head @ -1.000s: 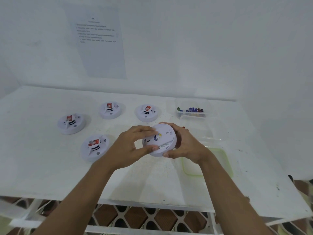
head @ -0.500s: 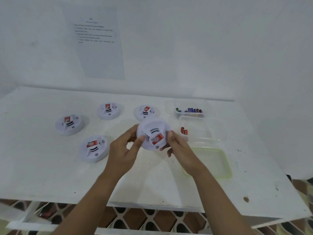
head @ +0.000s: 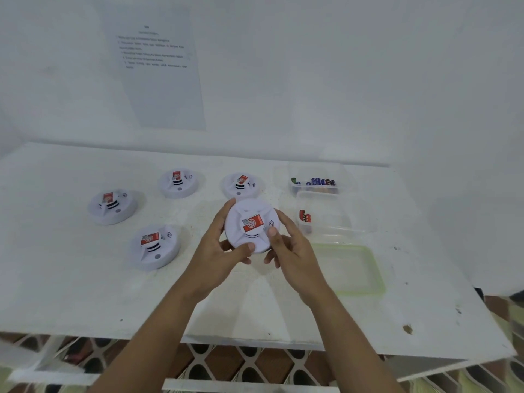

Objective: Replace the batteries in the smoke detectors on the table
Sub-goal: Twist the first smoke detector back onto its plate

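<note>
chg: held detector (head: 251, 226) now flipped, red-label face up (1 s ago its back showed) | hands: left hand (head: 218, 248) + right hand (head: 289, 248) both curled round its rim, thumbs on top | loc: just above worktop (head: 71, 279) centre, nr back edge | read: swap on this unit prob done, set-down next to other 4 detectors (head: 155, 246) likely

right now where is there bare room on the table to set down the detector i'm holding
Widest bare patch: the near-left table, between the nearest lying detector and the front edge. A narrower strip runs right of the clear tub and green-rimmed tray. Crowded: around the held detector, where the right hand is close to that tub.
</note>
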Tool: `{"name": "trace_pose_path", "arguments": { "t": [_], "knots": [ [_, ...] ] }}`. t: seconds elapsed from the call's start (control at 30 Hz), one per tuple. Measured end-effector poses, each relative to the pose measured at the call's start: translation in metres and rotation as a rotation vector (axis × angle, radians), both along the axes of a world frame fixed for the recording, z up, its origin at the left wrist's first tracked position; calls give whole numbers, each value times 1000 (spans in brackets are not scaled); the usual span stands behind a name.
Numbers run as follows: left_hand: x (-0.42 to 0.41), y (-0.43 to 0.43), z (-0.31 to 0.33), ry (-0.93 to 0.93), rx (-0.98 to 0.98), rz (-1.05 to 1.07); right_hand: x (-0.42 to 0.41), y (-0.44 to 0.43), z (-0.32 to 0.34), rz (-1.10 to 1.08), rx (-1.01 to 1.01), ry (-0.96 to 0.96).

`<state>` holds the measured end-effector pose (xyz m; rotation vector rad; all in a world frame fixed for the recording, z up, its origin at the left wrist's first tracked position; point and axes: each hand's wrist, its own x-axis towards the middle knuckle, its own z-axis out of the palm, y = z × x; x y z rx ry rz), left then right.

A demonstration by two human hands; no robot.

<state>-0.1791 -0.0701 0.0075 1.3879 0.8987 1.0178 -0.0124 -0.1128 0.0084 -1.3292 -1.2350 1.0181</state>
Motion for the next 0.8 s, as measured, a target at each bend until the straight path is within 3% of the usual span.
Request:
{"name": "trace_pose_path", "arguments": {
  "t": [0.8],
  "knots": [
    [-1, -2, -9, 44, -9, 35, -1, -5, -6, 6, -45, -50]
  ]
}}
